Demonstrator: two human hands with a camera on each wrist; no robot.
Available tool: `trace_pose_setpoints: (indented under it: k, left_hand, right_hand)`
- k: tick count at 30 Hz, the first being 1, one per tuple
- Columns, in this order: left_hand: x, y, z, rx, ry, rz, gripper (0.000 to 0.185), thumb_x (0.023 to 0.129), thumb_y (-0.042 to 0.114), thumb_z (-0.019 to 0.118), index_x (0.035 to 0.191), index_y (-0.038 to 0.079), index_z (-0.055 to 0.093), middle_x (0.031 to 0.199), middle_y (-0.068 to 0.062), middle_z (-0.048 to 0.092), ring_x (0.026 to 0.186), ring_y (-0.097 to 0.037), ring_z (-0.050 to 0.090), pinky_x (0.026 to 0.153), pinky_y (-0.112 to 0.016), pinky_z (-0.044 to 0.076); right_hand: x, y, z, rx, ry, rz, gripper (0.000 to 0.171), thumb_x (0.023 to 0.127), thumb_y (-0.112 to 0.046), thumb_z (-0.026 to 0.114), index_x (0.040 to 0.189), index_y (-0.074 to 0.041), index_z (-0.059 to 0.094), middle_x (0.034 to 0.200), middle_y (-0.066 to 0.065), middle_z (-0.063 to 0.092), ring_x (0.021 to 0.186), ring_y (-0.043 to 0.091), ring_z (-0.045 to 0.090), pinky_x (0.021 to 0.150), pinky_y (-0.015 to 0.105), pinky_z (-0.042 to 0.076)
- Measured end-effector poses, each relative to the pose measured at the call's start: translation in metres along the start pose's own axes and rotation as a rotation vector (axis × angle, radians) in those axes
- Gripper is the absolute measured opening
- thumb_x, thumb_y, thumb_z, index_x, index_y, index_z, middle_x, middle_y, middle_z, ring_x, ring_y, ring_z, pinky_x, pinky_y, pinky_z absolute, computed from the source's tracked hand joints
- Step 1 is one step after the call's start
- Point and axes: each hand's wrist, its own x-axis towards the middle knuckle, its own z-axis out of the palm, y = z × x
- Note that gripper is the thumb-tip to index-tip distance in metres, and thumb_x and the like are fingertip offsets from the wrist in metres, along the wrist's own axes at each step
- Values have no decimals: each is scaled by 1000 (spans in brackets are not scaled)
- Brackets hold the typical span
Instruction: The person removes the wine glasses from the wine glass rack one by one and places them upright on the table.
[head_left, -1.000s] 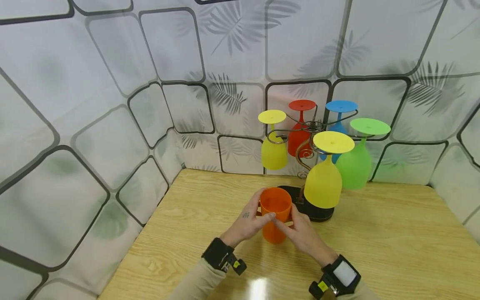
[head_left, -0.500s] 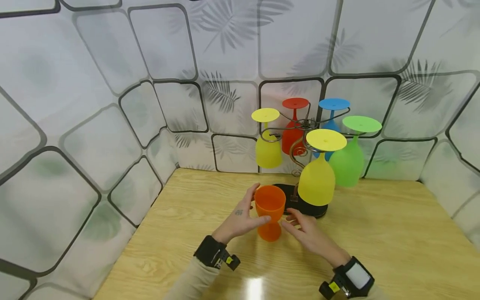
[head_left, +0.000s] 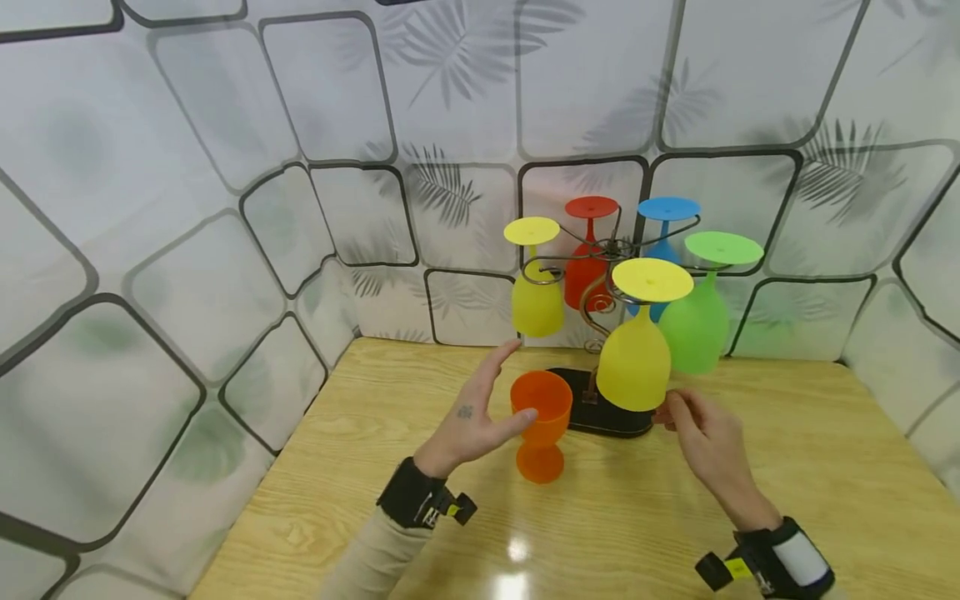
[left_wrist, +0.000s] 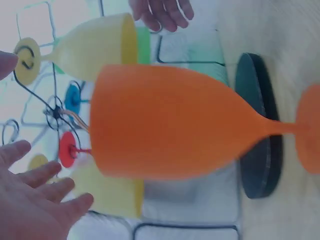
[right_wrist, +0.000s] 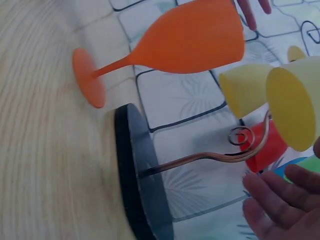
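Note:
An orange goblet (head_left: pixel 542 414) stands upright on the wooden table (head_left: pixel 787 483), just left of the rack's black base (head_left: pixel 609 419). My left hand (head_left: pixel 497 397) is spread beside the goblet, fingers straight, thumb at its bowl. In the left wrist view the goblet (left_wrist: pixel 165 122) fills the frame, with my fingers (left_wrist: pixel 37 200) apart from it. My right hand (head_left: pixel 677 412) hovers with relaxed fingers by the rim of the front yellow glass (head_left: pixel 635 362), holding nothing. The right wrist view shows the goblet (right_wrist: pixel 192 37), the base (right_wrist: pixel 137 187) and my fingers (right_wrist: pixel 280 200).
A wire rack (head_left: pixel 611 250) carries several upside-down glasses: a yellow one (head_left: pixel 536 304), a red one (head_left: pixel 585 275), a blue one (head_left: pixel 663 250) and a green one (head_left: pixel 697 325). Patterned walls close in the table at the back and on both sides.
Both hands were wrapped round the orange goblet. Now the right hand has let go and moved right to the front yellow glass, and the left hand's fingers have opened away from the bowl.

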Motion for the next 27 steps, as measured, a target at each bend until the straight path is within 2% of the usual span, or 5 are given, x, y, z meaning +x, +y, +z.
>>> trace_pose_setpoints:
  k: [6, 12, 15, 21, 27]
  left_hand:
    - [18, 23, 3, 43, -16, 109, 74, 93, 23, 73, 157, 14, 38, 161, -5, 40, 150, -21, 35, 121, -47, 35]
    - [39, 41, 8, 81, -94, 152, 67, 97, 23, 70, 155, 11, 39, 160, -9, 41, 149, -19, 37, 120, -41, 37]
    - [49, 46, 14, 108, -125, 165, 63, 98, 25, 69, 154, 11, 41, 158, -10, 43, 147, -19, 39, 118, -39, 39]
    - [64, 52, 26, 132, -104, 176, 60, 97, 22, 69, 150, 7, 46, 151, -10, 51, 136, -19, 50, 100, -33, 53]
    - [76, 57, 36, 121, -91, 141, 61, 96, 19, 69, 151, 8, 45, 151, -8, 51, 137, -18, 49, 109, -32, 48]
  right_hand:
    - [4, -11, -9, 207, 290, -219, 19, 103, -1, 53, 103, 9, 69, 94, -8, 72, 83, -4, 66, 72, 9, 52]
    - [16, -30, -13, 347, 278, -492, 38, 85, 20, 60, 123, 20, 57, 124, 10, 66, 113, 12, 63, 91, 16, 51]
    - [22, -40, -12, 320, 258, -516, 55, 75, 21, 68, 128, 18, 56, 132, 20, 62, 125, 16, 59, 99, 20, 48]
    - [24, -51, -7, 238, 233, -437, 86, 65, 19, 81, 144, 5, 51, 145, 18, 54, 132, 14, 53, 103, 16, 45]
    - [23, -48, 1, 191, 204, -368, 98, 63, 13, 89, 150, -1, 45, 148, 20, 50, 132, 24, 54, 95, 6, 44]
